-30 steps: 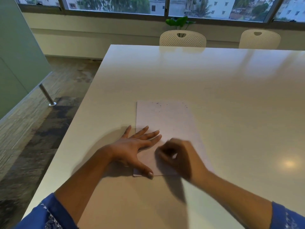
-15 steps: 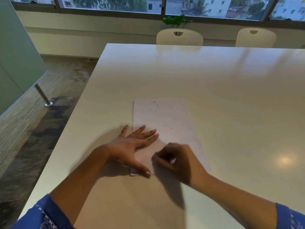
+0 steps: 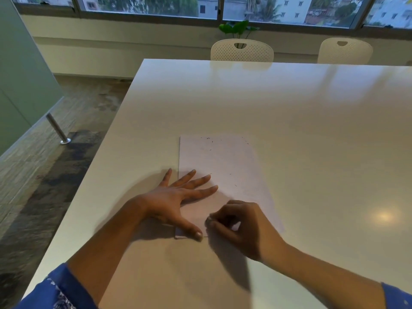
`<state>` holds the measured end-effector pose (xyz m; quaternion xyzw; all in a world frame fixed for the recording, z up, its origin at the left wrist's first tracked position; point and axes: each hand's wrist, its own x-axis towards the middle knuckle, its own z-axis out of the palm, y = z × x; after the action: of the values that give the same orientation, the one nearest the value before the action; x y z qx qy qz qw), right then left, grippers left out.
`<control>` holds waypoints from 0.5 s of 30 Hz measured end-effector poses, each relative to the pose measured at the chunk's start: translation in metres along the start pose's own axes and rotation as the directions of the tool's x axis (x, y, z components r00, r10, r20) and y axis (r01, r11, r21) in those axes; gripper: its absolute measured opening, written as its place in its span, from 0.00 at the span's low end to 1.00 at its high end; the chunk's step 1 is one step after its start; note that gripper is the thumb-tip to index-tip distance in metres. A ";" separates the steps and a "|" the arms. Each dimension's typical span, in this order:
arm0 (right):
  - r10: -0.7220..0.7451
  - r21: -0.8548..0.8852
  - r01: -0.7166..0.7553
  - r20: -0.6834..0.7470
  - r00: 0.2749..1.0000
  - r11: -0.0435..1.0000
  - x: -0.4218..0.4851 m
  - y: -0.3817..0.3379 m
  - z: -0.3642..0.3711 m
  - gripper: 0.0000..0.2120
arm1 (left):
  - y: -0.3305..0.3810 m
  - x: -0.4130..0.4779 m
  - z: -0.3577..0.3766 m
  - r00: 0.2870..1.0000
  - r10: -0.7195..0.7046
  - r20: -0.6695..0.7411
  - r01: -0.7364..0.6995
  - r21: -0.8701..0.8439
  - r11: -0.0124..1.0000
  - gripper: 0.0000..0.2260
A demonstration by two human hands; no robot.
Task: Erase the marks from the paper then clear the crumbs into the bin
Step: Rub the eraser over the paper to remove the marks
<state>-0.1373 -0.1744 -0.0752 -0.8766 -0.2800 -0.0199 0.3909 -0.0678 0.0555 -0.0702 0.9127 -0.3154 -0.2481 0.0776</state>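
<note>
Evidently mid-erasing: left hand (image 3: 176,197) flat, fingers spread, pins paper (image 3: 223,161) on table (image 3: 289,108); right hand (image 3: 240,224) pinches what seems an eraser (image 3: 209,220) at near edge; crumbs (image 3: 208,138) uncleared, no bin visible

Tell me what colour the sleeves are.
Blue; the left sleeve also carries a pale print. The head view, the only one, shows it.

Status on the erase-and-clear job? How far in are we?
Done: the far half of the paper looks blank, with crumbs scattered near its far edge. In hand: left hand presses flat on the paper; right hand pinches what looks like an eraser at the near edge. Left: finish that spot, then clear the crumbs; no bin is in view.
</note>
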 end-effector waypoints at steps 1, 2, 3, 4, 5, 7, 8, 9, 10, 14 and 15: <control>0.026 -0.004 -0.026 -0.009 1.000 1.000 0.003 0.004 -0.003 0.09 | 0.000 0.000 0.000 1.000 0.001 0.004 -0.001 -0.002 1.000 0.49; 0.082 -0.005 -0.082 -0.067 0.994 0.997 0.009 0.014 -0.010 0.08 | 0.000 -0.001 -0.001 1.000 0.002 0.006 -0.002 -0.004 1.000 0.49; 0.153 0.005 -0.154 -0.147 0.977 0.988 0.016 0.025 -0.019 0.07 | 0.000 -0.001 -0.001 1.000 0.001 0.006 -0.001 -0.001 1.000 0.49; 0.216 0.009 -0.219 -0.223 0.951 0.976 0.022 0.035 -0.030 0.05 | 0.000 -0.001 -0.001 1.000 -0.001 0.005 0.001 0.003 1.000 0.49; 0.260 0.018 -0.266 -0.281 0.924 0.964 0.028 0.044 -0.038 0.04 | 0.000 -0.001 -0.001 1.000 -0.004 0.005 0.004 0.005 1.000 0.49; 0.284 0.018 -0.295 -0.328 0.901 0.955 0.033 0.049 -0.041 0.05 | 0.000 -0.001 -0.001 1.000 -0.011 0.001 0.011 0.005 1.000 0.49; 0.278 0.016 -0.288 -0.317 0.907 0.958 0.030 0.043 -0.037 0.05 | 0.000 -0.001 -0.001 1.000 -0.013 0.000 0.013 0.004 1.000 0.49; 0.250 0.005 -0.259 -0.281 0.927 0.966 0.025 0.035 -0.028 0.06 | 0.001 -0.001 -0.001 1.000 -0.015 0.000 0.015 0.002 1.000 0.49; 0.194 -0.008 -0.200 -0.221 0.956 0.980 0.017 0.025 -0.018 0.08 | 0.001 -0.001 -0.002 1.000 -0.015 0.001 0.015 -0.001 1.000 0.50; 0.076 -0.030 -0.078 -0.047 0.996 0.997 0.000 0.011 -0.004 0.08 | 0.002 -0.001 -0.003 1.000 -0.015 0.009 0.015 -0.009 1.000 0.50; 0.115 -0.015 -0.118 -0.124 0.986 0.993 0.005 0.020 -0.010 0.07 | 0.002 -0.002 -0.003 1.000 -0.015 0.008 0.015 -0.007 1.000 0.50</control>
<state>-0.1213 -0.1898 -0.0803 -0.8927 -0.2036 -0.0542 0.3983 -0.0688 0.0552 -0.0667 0.9137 -0.3081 -0.2534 0.0775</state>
